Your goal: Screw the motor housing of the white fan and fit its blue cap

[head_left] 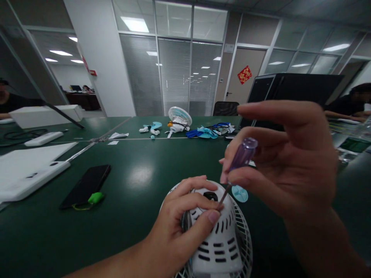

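A small white fan lies face down on the dark green table, its vented motor housing pointing up. My left hand is closed round the top of that housing. My right hand pinches a screwdriver with a clear purple handle between thumb and fingers, the other fingers spread. The thin shaft slants down and its tip meets the housing next to my left thumb. A round light blue part lies on the table just behind the fan.
A black phone with a green tag lies to the left, beside white boxes. Another white fan and blue parts sit at the far side. Other people sit at the left and right edges.
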The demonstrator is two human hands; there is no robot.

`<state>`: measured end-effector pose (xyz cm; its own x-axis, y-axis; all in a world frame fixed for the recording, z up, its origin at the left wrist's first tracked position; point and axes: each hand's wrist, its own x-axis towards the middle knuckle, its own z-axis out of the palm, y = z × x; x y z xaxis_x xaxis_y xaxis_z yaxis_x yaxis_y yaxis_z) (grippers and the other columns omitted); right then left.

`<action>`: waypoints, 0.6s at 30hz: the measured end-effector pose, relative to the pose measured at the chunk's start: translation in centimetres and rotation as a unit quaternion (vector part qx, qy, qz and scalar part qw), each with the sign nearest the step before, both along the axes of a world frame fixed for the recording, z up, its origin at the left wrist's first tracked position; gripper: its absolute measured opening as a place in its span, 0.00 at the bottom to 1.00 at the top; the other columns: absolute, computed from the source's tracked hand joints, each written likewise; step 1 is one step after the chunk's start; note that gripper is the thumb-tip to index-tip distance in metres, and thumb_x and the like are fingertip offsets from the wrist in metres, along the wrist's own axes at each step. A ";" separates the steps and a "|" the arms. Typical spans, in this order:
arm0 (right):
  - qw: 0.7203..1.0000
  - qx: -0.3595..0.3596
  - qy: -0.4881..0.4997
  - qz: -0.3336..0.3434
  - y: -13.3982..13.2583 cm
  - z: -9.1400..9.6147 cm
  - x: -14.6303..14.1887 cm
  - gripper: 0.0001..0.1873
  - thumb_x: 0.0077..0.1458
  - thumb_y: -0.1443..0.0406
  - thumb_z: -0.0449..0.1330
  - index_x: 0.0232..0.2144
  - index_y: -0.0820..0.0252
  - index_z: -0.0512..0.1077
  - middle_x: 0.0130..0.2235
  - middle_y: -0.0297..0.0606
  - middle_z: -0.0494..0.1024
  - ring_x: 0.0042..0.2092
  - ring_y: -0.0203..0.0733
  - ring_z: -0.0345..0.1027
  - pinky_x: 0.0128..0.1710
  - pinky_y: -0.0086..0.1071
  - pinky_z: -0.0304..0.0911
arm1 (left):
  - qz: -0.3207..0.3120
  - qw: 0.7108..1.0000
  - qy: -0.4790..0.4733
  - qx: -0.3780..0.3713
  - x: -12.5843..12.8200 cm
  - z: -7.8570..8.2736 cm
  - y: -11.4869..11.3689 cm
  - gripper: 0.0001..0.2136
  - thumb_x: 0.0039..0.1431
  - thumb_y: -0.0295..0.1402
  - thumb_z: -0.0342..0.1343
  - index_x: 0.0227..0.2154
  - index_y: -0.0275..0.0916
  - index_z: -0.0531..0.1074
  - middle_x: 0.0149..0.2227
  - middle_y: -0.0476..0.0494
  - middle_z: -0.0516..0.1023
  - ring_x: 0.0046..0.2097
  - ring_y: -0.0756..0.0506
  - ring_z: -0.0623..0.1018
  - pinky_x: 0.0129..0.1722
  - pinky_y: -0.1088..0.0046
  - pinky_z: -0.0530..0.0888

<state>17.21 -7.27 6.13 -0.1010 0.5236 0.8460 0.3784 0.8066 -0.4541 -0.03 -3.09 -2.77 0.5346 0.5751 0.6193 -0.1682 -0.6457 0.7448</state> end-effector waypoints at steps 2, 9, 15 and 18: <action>0.999 0.025 0.003 -0.035 0.2 0.1 0.0 0.20 0.51 0.63 0.71 0.46 0.42 0.76 0.45 0.28 0.77 0.32 0.37 0.71 0.31 0.33 0.73 | 0.002 0.999 0.000 0.033 0.0 -0.1 0.2 0.06 0.65 0.32 0.57 0.40 0.46 0.78 0.50 0.46 0.78 0.55 0.41 0.74 0.59 0.56 0.68; 0.964 0.134 0.196 -0.119 0.3 1.9 2.9 0.17 0.42 0.55 0.75 0.25 0.52 0.71 0.25 0.27 0.72 0.23 0.35 0.63 0.21 0.33 0.60 | -0.004 0.991 -0.002 0.134 -0.1 0.2 0.7 0.07 0.66 0.30 0.55 0.42 0.40 0.77 0.49 0.41 0.78 0.55 0.42 0.75 0.60 0.58 0.68; 0.941 -0.125 0.009 -0.316 0.3 -6.0 9.9 0.25 0.53 0.49 0.64 0.19 0.54 0.58 0.24 0.33 0.74 0.25 0.38 0.69 0.24 0.32 0.65 | 0.066 0.952 0.050 0.296 -0.6 0.1 0.9 0.09 0.67 0.29 0.51 0.45 0.40 0.74 0.55 0.38 0.77 0.64 0.36 0.68 0.63 0.49 0.61; 0.891 -0.234 -0.111 -0.373 -0.6 -11.7 12.6 0.23 0.54 0.49 0.60 0.17 0.54 0.61 0.17 0.31 0.66 0.20 0.38 0.62 0.20 0.33 0.57 | 0.062 0.946 0.065 0.313 -0.7 -0.2 1.0 0.10 0.67 0.27 0.49 0.48 0.40 0.72 0.54 0.40 0.79 0.62 0.39 0.71 0.63 0.55 0.62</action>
<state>29.81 -7.90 -5.56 0.2846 0.8050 0.5205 0.8529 0.0352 -0.5209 -0.73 -2.12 -2.94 0.5821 0.1812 0.7927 0.0047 -0.9756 0.2195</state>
